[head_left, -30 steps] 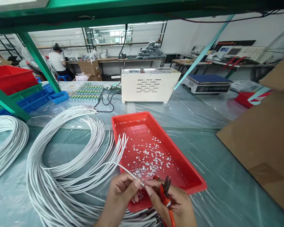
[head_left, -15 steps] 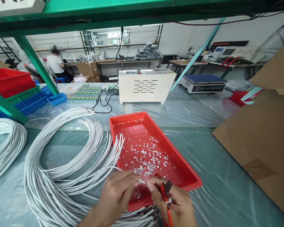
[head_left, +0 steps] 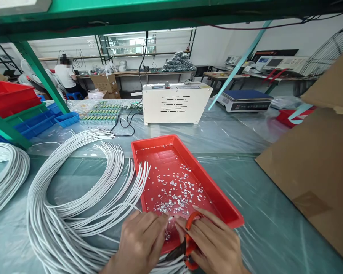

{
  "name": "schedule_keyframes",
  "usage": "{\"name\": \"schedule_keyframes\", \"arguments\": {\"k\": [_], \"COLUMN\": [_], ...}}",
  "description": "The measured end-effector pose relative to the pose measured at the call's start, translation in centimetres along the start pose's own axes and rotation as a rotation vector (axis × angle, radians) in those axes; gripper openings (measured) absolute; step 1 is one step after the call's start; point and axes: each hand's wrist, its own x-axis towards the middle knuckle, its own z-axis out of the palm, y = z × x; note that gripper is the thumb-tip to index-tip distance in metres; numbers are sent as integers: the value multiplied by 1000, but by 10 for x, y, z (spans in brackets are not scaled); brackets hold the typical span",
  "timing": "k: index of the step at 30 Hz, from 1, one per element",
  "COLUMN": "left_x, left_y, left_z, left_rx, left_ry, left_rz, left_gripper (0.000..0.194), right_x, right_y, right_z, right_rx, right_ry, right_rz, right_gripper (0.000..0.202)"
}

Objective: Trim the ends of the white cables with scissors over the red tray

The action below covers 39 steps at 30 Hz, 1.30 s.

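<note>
Over the near end of a red tray (head_left: 210, 179), my left hand (head_left: 141, 238) is closed in a pinch on the end of a white cable (head_left: 170, 218). My right hand (head_left: 217, 243) is wrapped around orange-handled cutters (head_left: 191, 224), whose dark blades point down and left below the fingers. Its thumb and fingertip are close to the cable end; whether they touch it I cannot tell. Small silvery scraps (head_left: 175, 201) lie scattered in the tray. To the left is a large coil of white cables (head_left: 40, 213), with several loose ends resting over the tray's left rim.
A second cable coil (head_left: 8, 179) lies far left. Behind the tray stands a cream machine (head_left: 175, 104), with green circuit boards (head_left: 101, 113) to its left and a scale (head_left: 244, 101) to its right. Cardboard (head_left: 311, 179) borders the right side. A person (head_left: 65, 76) sits in the background.
The cutters have turned in my right hand: their blades now point down-left instead of up. My right fingers have spread over the handles. The left hand keeps its pinch near the same spot.
</note>
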Motion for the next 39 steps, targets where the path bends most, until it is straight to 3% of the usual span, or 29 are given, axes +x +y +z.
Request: {"name": "schedule_keyframes", "arguments": {"k": [9,16,21,26,29,32,34,39], "left_x": [2,2,7,6,4,2,2,4], "left_y": [2,0,-2,-1,2,6,8,10], "left_z": [2,1,-1,-1,1,4,6,7], "left_rx": [22,39,24,-118,-273,-413,-524,-809], "left_ry": [-60,-184,-228,-239,-173,-141,-136,-98], "left_rz": [17,35,47,-10,-205,-451,-586,-719], "left_gripper": [21,21,21,25,20,17,21,25], "right_x": [-7,-5,-2,0,-3,-4,-4,-2], "right_y": [2,0,0,6,9,7,3,-7], "right_z": [5,9,11,5,4,7,11,17], "right_rx": [-34,-74,-29,120,178,319,473,727], "right_ry": [-26,-79,-86,-52,-3,-27,-40,-73], "right_rz": [-55,-101,-94,150,400,708,850,979], "right_gripper": [26,35,30,20,9,23,21,14]}}
